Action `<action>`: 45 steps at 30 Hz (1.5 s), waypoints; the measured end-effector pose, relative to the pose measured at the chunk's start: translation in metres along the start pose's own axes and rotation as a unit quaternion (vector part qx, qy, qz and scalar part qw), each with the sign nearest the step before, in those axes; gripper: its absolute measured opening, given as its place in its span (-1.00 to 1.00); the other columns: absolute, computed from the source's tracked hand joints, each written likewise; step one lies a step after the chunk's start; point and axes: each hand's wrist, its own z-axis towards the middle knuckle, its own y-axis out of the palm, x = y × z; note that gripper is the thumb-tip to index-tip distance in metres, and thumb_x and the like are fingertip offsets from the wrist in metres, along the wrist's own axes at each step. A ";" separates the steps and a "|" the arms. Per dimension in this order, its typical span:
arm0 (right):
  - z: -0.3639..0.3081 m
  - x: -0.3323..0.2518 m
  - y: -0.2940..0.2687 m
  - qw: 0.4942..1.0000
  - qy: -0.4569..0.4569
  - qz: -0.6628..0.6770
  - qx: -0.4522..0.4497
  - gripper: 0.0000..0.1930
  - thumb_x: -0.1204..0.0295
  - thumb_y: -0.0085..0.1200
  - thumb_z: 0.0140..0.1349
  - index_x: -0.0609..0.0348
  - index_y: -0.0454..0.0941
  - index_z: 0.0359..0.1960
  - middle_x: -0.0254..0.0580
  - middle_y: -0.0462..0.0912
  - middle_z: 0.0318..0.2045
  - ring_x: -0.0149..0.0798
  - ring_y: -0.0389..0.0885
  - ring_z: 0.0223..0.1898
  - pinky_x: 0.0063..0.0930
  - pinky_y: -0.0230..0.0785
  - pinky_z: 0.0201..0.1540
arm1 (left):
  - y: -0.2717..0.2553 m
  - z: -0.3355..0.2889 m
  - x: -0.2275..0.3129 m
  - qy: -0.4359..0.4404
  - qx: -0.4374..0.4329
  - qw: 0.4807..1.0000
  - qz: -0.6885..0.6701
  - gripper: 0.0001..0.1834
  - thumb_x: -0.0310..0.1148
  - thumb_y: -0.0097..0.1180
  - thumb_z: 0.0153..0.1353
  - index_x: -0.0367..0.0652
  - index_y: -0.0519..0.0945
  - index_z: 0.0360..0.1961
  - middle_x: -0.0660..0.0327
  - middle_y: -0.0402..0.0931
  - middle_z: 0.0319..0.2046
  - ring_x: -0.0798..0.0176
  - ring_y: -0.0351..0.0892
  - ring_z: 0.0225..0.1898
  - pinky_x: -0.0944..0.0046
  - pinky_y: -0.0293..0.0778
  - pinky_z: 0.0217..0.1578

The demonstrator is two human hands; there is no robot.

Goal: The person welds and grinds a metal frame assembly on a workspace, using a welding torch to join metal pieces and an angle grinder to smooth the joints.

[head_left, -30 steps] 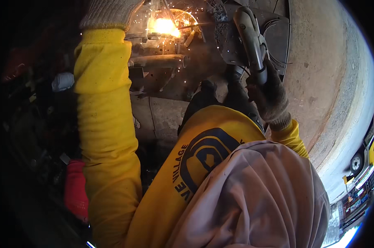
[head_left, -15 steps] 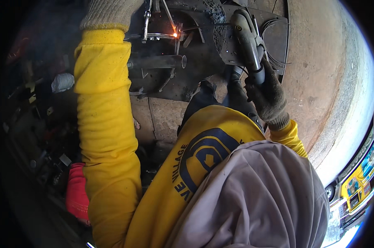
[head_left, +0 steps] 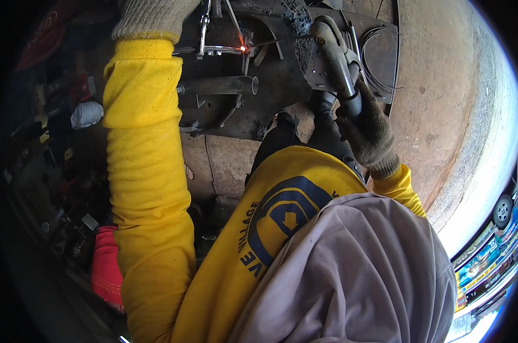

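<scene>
My right hand [head_left: 368, 134], in a knitted work glove, is closed around the handle of a welding electrode holder [head_left: 334, 57]. A thin welding rod [head_left: 283, 40] runs leftward from the holder's head to a glowing orange spot [head_left: 243, 49]. That spot lies at the end of a shiny metal bar [head_left: 216, 50], where it meets a narrow upright strip [head_left: 234, 22]. At the upper left is my left hand [head_left: 152, 20], also gloved; its fingers are hidden beyond the picture's edge. Close to it stands a silver metal piece [head_left: 203, 28].
A metal pipe [head_left: 220, 86] lies on the dark metal plate [head_left: 279, 94], among curved scraps. To the right are a wire coil [head_left: 376, 54] and a wide tan floor [head_left: 442, 114]. A red object [head_left: 106, 266] sits at lower left; a vehicle wheel [head_left: 502, 211] shows at far right.
The electrode holder and my right hand have shifted slightly left. The glow at the rod's tip is redder and less bright. My left arm looks nearly still.
</scene>
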 end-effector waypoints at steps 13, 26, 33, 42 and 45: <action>0.002 0.004 0.002 0.998 -0.054 0.005 -0.010 -0.26 0.59 0.13 0.38 0.17 0.10 0.56 -0.22 0.63 -0.16 -0.46 0.60 -0.30 -0.57 0.53 -0.30 | -0.003 -0.001 0.005 0.002 0.002 1.000 0.016 -0.72 -0.24 0.11 0.39 -0.27 0.60 -0.12 0.05 0.70 -0.45 0.08 0.74 -0.41 0.11 0.61 -0.32; 0.004 0.004 0.001 0.997 -0.059 -0.042 -0.009 -0.26 0.59 0.13 0.37 0.19 0.11 0.55 -0.18 0.65 -0.15 -0.43 0.63 -0.25 -0.53 0.56 -0.26 | 0.001 -0.006 0.011 -0.025 -0.004 0.999 -0.031 -0.76 -0.29 0.10 0.41 -0.28 0.59 -0.14 0.09 0.68 -0.51 0.20 0.69 -0.53 0.20 0.59 -0.44; 0.004 0.005 0.001 0.999 -0.037 -0.022 -0.011 -0.26 0.59 0.13 0.37 0.19 0.10 0.55 -0.20 0.64 -0.15 -0.44 0.63 -0.26 -0.54 0.56 -0.28 | -0.003 -0.004 0.010 0.018 0.003 1.000 -0.013 -0.76 -0.29 0.09 0.40 -0.29 0.60 -0.16 0.10 0.67 -0.52 0.21 0.69 -0.53 0.20 0.59 -0.44; 0.004 0.004 0.002 1.000 -0.022 0.006 -0.014 -0.25 0.56 0.23 0.30 0.29 0.16 0.50 0.12 0.62 0.08 -0.21 0.68 -0.06 -0.36 0.55 -0.01 | -0.005 -0.008 0.025 -0.061 -0.030 0.993 -0.094 -0.80 -0.33 0.10 0.40 -0.28 0.60 -0.19 0.16 0.61 -0.59 0.31 0.58 -0.64 0.24 0.48 -0.61; 0.006 0.000 0.003 0.998 -0.055 -0.021 -0.025 -0.26 0.56 0.22 0.31 0.28 0.17 0.50 0.10 0.62 0.07 -0.26 0.67 -0.08 -0.40 0.54 -0.04 | -0.010 -0.007 0.029 -0.094 -0.028 0.994 -0.050 -0.80 -0.33 0.10 0.39 -0.28 0.61 -0.20 0.15 0.61 -0.59 0.33 0.56 -0.65 0.26 0.47 -0.62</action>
